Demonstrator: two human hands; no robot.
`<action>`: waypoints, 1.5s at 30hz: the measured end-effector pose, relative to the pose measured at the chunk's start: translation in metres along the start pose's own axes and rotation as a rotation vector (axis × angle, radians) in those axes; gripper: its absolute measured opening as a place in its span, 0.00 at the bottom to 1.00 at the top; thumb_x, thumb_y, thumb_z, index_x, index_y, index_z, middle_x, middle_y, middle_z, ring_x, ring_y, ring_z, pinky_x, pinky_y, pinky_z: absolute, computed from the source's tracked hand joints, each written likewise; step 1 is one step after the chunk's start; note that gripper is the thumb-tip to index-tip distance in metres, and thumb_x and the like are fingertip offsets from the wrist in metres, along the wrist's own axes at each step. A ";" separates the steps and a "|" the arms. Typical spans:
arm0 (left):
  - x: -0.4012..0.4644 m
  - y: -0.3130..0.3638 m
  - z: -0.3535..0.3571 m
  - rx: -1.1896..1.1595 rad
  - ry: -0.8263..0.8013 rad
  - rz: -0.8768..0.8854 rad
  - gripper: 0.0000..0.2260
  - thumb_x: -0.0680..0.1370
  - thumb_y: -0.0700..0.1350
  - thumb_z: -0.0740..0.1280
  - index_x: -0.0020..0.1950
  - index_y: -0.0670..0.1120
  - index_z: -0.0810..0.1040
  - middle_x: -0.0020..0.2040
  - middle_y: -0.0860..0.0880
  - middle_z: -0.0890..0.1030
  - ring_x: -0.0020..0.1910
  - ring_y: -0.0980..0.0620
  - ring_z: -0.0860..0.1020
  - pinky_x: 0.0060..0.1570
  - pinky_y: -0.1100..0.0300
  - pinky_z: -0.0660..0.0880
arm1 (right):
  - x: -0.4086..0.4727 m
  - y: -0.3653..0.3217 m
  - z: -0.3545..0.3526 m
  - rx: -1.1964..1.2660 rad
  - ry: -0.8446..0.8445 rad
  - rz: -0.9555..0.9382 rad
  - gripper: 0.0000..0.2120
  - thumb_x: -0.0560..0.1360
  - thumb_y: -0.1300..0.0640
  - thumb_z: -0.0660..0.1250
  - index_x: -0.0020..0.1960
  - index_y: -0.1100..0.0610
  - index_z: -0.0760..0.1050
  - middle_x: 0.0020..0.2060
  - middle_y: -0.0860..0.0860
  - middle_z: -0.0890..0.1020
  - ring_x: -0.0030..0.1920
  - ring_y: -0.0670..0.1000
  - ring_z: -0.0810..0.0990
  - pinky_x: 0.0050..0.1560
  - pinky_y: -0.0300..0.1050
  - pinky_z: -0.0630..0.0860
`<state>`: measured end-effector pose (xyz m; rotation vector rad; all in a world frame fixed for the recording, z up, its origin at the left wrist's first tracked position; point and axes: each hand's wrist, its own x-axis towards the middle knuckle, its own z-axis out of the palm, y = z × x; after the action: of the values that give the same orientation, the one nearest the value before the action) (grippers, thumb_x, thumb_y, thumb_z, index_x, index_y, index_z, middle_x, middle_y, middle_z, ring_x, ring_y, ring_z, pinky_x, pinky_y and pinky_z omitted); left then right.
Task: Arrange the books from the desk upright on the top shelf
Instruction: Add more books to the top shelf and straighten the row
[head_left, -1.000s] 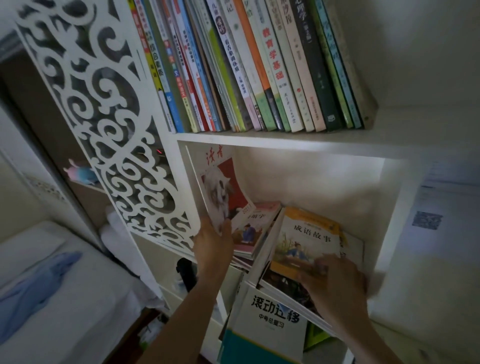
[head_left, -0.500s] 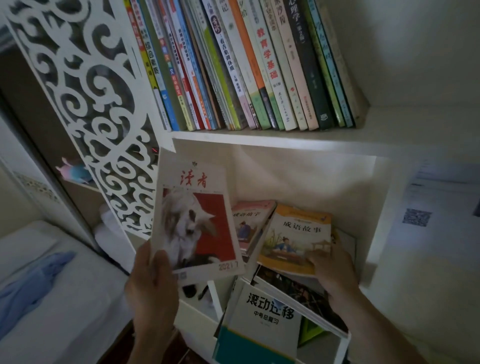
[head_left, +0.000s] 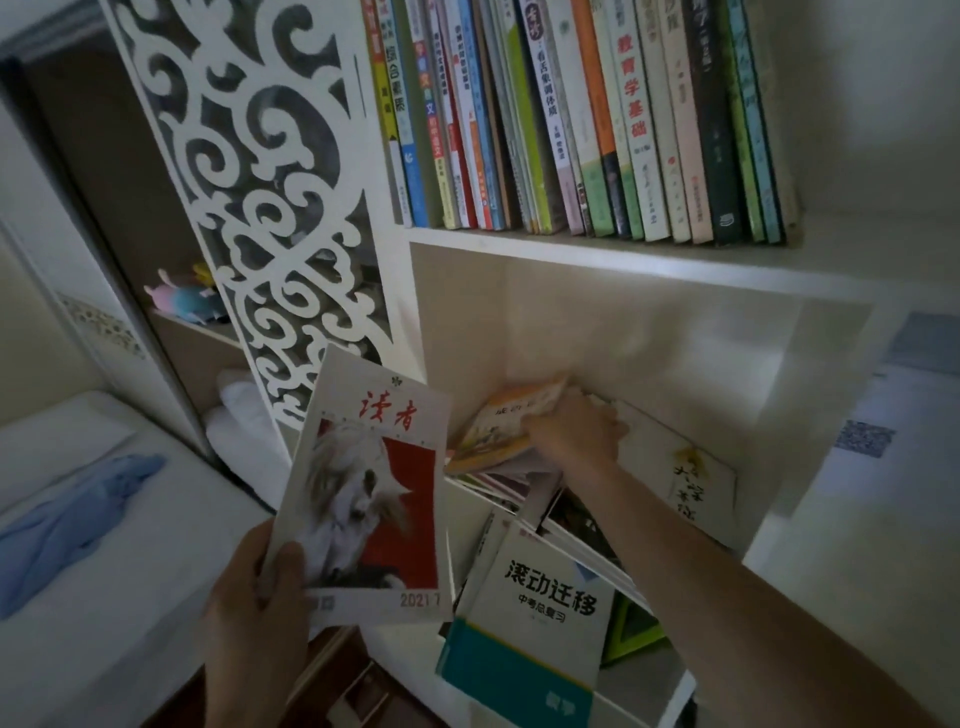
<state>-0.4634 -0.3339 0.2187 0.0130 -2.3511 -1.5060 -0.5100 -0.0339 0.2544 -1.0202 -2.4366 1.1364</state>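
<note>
My left hand grips the lower left corner of a magazine with a white dog on a red cover, held in front of the bookcase. My right hand reaches deep into the lower compartment and holds the far edge of an orange-and-yellow book lying tilted on a pile. A white book with yellow and black writing leans against the compartment's right side. On the top shelf a row of upright books stands spine outward.
A white-and-teal book leans below the compartment, with other books behind it. A white carved panel flanks the bookcase on the left. A bed with blue cloth lies at left. Soft toys sit on a side shelf.
My left hand pulled the dog magazine out of the compartment, down and left. My right hand moved left and deeper, tilting the orange book and uncovering the white book at right.
</note>
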 end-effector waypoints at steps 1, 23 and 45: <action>0.000 -0.003 -0.004 -0.002 -0.003 -0.010 0.08 0.82 0.38 0.65 0.56 0.47 0.81 0.42 0.42 0.81 0.40 0.45 0.77 0.44 0.51 0.70 | 0.003 0.003 0.001 -0.064 0.006 0.043 0.25 0.68 0.42 0.68 0.60 0.53 0.74 0.59 0.56 0.76 0.63 0.62 0.71 0.51 0.48 0.71; -0.004 -0.014 -0.049 -0.093 -0.028 -0.099 0.10 0.68 0.51 0.65 0.39 0.69 0.80 0.36 0.48 0.84 0.36 0.63 0.79 0.33 0.81 0.67 | 0.007 -0.046 0.031 0.531 -0.198 0.242 0.05 0.82 0.63 0.62 0.56 0.64 0.74 0.42 0.59 0.79 0.37 0.55 0.79 0.38 0.52 0.82; -0.013 0.079 0.149 -0.270 -0.815 -0.232 0.06 0.79 0.31 0.61 0.48 0.33 0.78 0.33 0.41 0.78 0.25 0.50 0.77 0.24 0.60 0.72 | -0.132 0.063 -0.147 0.823 -0.069 0.316 0.11 0.78 0.54 0.67 0.54 0.59 0.81 0.40 0.59 0.87 0.34 0.57 0.85 0.38 0.48 0.80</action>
<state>-0.4806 -0.1657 0.2286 -0.4988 -2.7657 -2.2555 -0.3114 -0.0145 0.3105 -1.0796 -1.5712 2.0447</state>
